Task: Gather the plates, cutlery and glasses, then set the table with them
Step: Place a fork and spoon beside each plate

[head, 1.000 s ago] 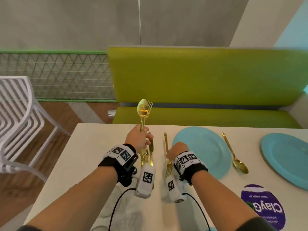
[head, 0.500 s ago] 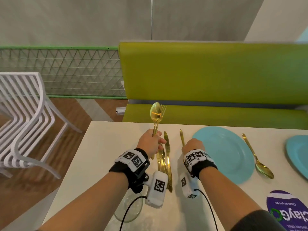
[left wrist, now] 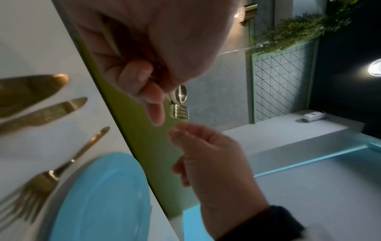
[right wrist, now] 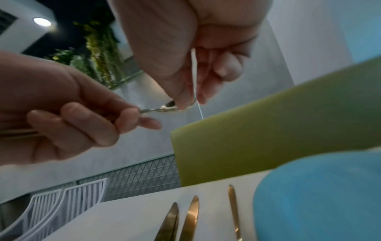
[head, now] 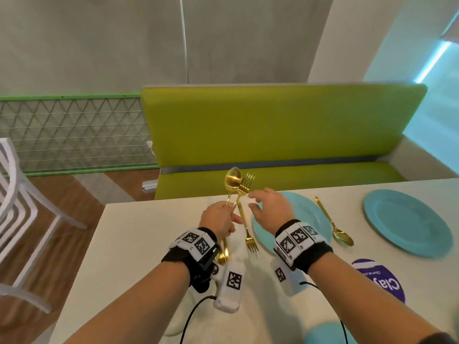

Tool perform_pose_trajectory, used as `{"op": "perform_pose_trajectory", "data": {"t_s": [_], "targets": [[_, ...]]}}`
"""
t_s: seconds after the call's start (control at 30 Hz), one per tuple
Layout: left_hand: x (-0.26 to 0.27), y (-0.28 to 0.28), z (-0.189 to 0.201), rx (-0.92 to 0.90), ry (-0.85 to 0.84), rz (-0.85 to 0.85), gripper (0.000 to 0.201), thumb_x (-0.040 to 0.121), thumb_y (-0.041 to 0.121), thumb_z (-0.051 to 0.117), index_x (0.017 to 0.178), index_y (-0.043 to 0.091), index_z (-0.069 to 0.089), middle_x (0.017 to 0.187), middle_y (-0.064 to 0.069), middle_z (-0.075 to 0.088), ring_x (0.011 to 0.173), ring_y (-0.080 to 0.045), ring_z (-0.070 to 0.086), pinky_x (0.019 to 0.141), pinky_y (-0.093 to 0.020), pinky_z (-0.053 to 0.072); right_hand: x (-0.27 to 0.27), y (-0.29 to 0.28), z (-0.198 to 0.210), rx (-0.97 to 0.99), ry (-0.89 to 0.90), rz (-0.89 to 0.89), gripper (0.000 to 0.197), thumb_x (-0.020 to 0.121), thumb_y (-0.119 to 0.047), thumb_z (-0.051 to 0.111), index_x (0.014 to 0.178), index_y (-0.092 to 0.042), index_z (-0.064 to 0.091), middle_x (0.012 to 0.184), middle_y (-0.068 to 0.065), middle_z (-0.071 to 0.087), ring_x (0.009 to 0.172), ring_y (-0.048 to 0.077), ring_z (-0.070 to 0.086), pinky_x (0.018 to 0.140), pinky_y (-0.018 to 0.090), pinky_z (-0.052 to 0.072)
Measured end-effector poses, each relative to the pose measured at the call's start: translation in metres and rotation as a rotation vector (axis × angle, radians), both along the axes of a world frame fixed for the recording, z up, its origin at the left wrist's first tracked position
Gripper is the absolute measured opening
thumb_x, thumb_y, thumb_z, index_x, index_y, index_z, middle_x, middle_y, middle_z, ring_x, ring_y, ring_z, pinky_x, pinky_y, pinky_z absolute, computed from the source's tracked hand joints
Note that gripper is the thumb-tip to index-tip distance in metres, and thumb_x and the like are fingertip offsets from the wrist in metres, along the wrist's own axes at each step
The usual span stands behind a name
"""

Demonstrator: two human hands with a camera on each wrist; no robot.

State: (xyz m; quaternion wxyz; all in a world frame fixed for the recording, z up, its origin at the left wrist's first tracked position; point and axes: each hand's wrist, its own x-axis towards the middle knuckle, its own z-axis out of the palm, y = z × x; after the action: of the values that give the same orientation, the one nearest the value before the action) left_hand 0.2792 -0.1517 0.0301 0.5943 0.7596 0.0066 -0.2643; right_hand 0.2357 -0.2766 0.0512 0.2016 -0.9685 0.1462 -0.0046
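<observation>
Head view: the left hand (head: 218,219) is clamped round the handles of a gold spoon (head: 233,180) and a gold fork (head: 247,182), their heads upright above the far table (head: 139,234) edge. The right hand (head: 270,207) hangs over the near plate (head: 308,212), fingers (head: 255,194) loosely spread, tips just beside the held fork's neck; whether they touch it cannot be told. A second fork (head: 248,232) lies flat between the left hand and this plate, tines toward the person. Another spoon (head: 332,222) lies between the near plate and a far plate (head: 407,222) to the right. Bare tabletop runs to the left of the left hand as far as the table's left edge, with a white chair (head: 17,194) beyond. A green bench (head: 273,130) backs the far edge. Compared with half a second ago, the right hand has risen off the table and reached toward the held cutlery

Left wrist view: the fingers curl round the handles, the spoon (left wrist: 180,96) and fork (left wrist: 179,111) jutting past them. The right hand (left wrist: 206,154) sits just below, forefinger and thumb near together at the tines. Two knives (left wrist: 43,112) and the flat fork (left wrist: 41,181) lie beside the plate (left wrist: 103,199)

Right wrist view: the right hand's fingertips (right wrist: 183,101) meet the spoon bowl (right wrist: 170,106); the left hand (right wrist: 68,114) grips the handles. Knives (right wrist: 189,218) lie left of the plate (right wrist: 321,195)
</observation>
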Motion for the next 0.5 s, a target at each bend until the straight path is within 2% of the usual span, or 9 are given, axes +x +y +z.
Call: {"op": "perform_pose_trajectory", "data": {"t_s": [0.1,0.17,0.23,0.37,0.43,0.5], "targets": [[-0.018,-0.02,0.015,-0.012,-0.012,-0.139,0.023,0.098,0.019,0.037,0.094,0.009,0.057,0.065,-0.006,0.066,0.036,-0.01,0.043,0.037,-0.019,0.029,-0.025,-0.008,0.016,-0.081,-0.061,0.144,0.031,0.095,-0.021,0.047,0.123,-0.023,0.061,0.128,-0.002,0.057,0.112,0.022,0.057,0.089,0.032,0.048],[-0.032,-0.034,0.024,-0.002,-0.049,-0.218,0.024,0.097,0.015,0.034,0.089,0.01,0.056,0.066,-0.006,0.065,0.03,-0.007,0.044,0.033,-0.016,0.028,-0.043,-0.019,0.024,-0.151,-0.037,0.193,0.03,0.096,-0.019,0.045,0.118,-0.023,0.065,0.123,-0.001,0.06,0.11,0.023,0.059,0.085,0.032,0.048],[-0.046,-0.046,0.033,0.003,-0.076,-0.287,0.025,0.096,0.012,0.031,0.087,0.012,0.054,0.066,-0.007,0.065,0.033,-0.009,0.045,0.034,-0.018,0.029,-0.061,-0.031,0.033,-0.215,-0.022,0.216,0.03,0.097,-0.019,0.044,0.118,-0.024,0.065,0.121,-0.001,0.062,0.109,0.022,0.059,0.083,0.031,0.047],[-0.068,-0.071,0.038,0.05,-0.12,-0.419,0.024,0.096,0.018,0.031,0.089,0.015,0.054,0.072,-0.007,0.069,0.043,-0.015,0.047,0.04,-0.023,0.031,-0.089,-0.062,0.043,-0.315,0.027,0.228,0.029,0.097,-0.022,0.043,0.116,-0.024,0.065,0.119,-0.004,0.061,0.112,0.018,0.056,0.079,0.027,0.043],[-0.075,-0.084,0.038,0.074,-0.132,-0.453,0.023,0.097,0.021,0.032,0.092,0.013,0.053,0.073,-0.004,0.07,0.044,-0.014,0.049,0.042,-0.024,0.033,-0.096,-0.078,0.043,-0.334,0.071,0.246,0.026,0.097,-0.021,0.045,0.114,-0.022,0.064,0.119,-0.004,0.06,0.111,0.017,0.056,0.075,0.027,0.04],[-0.079,-0.098,0.037,0.087,-0.123,-0.46,0.022,0.098,0.021,0.032,0.088,0.015,0.05,0.074,-0.004,0.07,0.045,-0.015,0.051,0.043,-0.025,0.034,-0.101,-0.094,0.042,-0.325,0.114,0.252,0.024,0.096,-0.021,0.046,0.113,-0.022,0.063,0.118,-0.002,0.059,0.11,0.019,0.057,0.073,0.027,0.038]]}}
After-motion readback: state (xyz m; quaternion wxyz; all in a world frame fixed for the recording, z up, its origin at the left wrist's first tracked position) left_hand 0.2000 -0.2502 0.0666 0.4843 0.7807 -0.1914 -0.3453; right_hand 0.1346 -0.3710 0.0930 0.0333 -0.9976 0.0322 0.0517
